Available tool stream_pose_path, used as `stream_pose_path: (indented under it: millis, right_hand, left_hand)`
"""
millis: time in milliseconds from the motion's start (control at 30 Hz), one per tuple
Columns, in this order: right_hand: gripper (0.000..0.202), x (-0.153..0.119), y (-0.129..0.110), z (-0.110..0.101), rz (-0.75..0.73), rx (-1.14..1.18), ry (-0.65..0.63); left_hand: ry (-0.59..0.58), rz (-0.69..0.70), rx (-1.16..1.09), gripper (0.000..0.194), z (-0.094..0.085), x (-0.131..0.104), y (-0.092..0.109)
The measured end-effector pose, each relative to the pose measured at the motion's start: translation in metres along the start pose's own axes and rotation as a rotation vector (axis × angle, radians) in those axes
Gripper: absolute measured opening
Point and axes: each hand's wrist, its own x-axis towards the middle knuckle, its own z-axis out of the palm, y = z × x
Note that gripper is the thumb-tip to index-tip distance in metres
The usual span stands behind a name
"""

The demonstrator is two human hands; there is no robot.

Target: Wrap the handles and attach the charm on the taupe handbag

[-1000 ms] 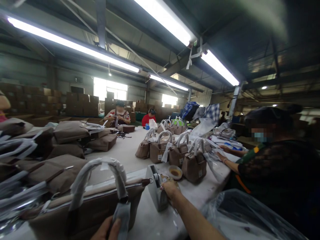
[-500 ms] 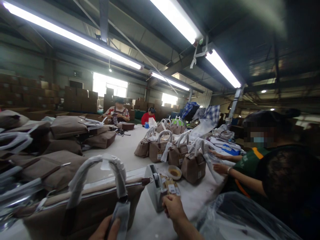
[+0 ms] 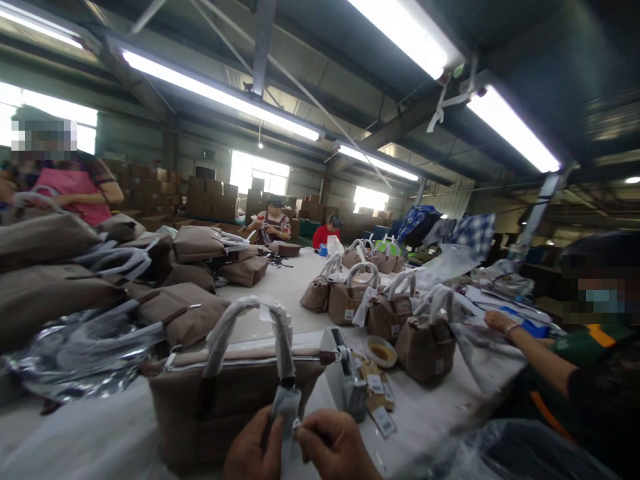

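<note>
On the far left a person in a pink top (image 3: 75, 190) stands behind a heap of flat brown bags (image 3: 45, 267) stacked on the white bench (image 3: 280, 293), with crinkled silver plastic (image 3: 75, 347) lying in front of the heap. I cannot count the stacked bags exactly; at least six show.

At the bottom centre one brown handbag (image 3: 225, 407) stands upright on the bench, just in front of the wearer. Its two handles (image 3: 247, 333) arch upward and are covered in white wrapping. The left hand (image 3: 253, 453) and right hand (image 3: 333, 450) meet at the near end of a handle, both closed with fingertips pinching the loose white wrap strip (image 3: 287, 413) between them.

Just right of the bag sits one grey tape dispenser (image 3: 345, 380), with a few paper hang tags (image 3: 377, 393) lying beside it; their print is too small to read. Behind them is one small round dish (image 3: 381, 351).

Further right five small brown handbags (image 3: 425, 347) stand in a loose row, each with white-wrapped handles and a small white label whose writing cannot be made out. More bags stand further back.

Two people (image 3: 300, 227) sit at the far end of the bench. At the right edge a person in a dark and green top (image 3: 590, 360) stretches an arm over the bench.
</note>
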Motion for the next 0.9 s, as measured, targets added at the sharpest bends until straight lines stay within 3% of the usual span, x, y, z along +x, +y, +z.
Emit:
stream_pose_path:
  millis: [100, 233, 567, 767, 900]
  right_hand:
    - [0.021, 0.016, -0.025, 0.021, -0.024, -0.068, 0.043]
    - [0.022, 0.029, -0.037, 0.031, 0.112, -0.201, 0.083]
    - [0.022, 0.036, -0.044, 0.032, 0.249, -0.417, 0.103]
    - [0.022, 0.035, -0.046, 0.027, 0.241, -0.417, 0.054]
    - [0.021, 0.035, -0.049, 0.027, 0.297, -0.448, 0.069]
  left_hand:
    - [0.073, 0.132, 0.028, 0.037, 0.004, -0.004, -0.009]
    - [0.093, 0.269, 0.121, 0.04, 0.007, -0.007, -0.017]
    - [0.104, 0.429, 0.314, 0.037, 0.009, -0.012, -0.03]
    - [0.097, 0.441, 0.329, 0.032, 0.01, -0.012, -0.033]
    - [0.122, 0.513, 0.47, 0.028, 0.011, -0.014, -0.036]
